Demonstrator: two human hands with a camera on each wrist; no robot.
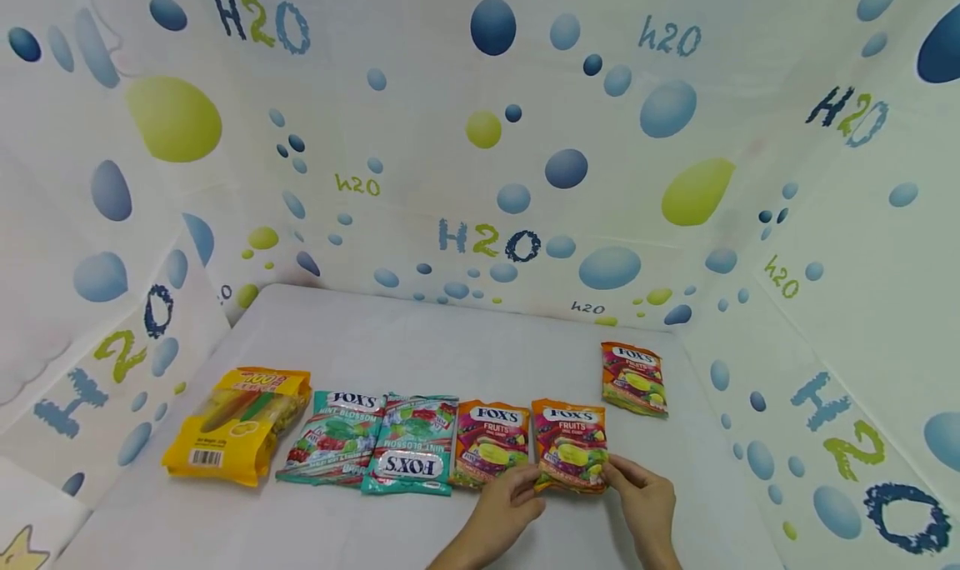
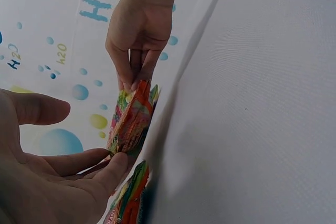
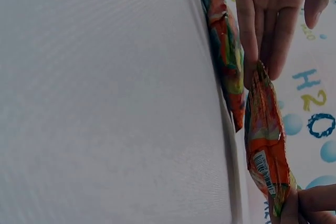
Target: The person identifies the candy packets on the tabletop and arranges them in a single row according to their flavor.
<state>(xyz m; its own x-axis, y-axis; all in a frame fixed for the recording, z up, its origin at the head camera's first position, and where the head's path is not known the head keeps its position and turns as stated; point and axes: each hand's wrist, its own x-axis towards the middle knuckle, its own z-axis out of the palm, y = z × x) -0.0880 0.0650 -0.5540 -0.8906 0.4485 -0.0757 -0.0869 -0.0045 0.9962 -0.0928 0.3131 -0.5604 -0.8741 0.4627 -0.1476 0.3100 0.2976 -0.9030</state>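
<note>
My right hand (image 1: 643, 499) pinches the lower right edge of an orange and purple Fox's Fruits candy bag (image 1: 570, 443). My left hand (image 1: 501, 510) touches the bag's lower left corner with straight fingers, its thumb held apart, as the left wrist view shows. In the right wrist view the candy bag (image 3: 266, 129) is tilted up, its barcode side showing. Just left of it lies a second Fox's Fruits bag (image 1: 491, 437), close to my left fingertips. A third Fruits bag (image 1: 634, 378) lies farther back on the right.
Two green Fox's Mint Blossom bags (image 1: 333, 437) continue the row leftward, one turned upside down. A yellow candy bag (image 1: 232, 428) ends the row at left. All lie on a white-covered table (image 1: 420, 328), enclosed by patterned cloth walls (image 1: 420, 120).
</note>
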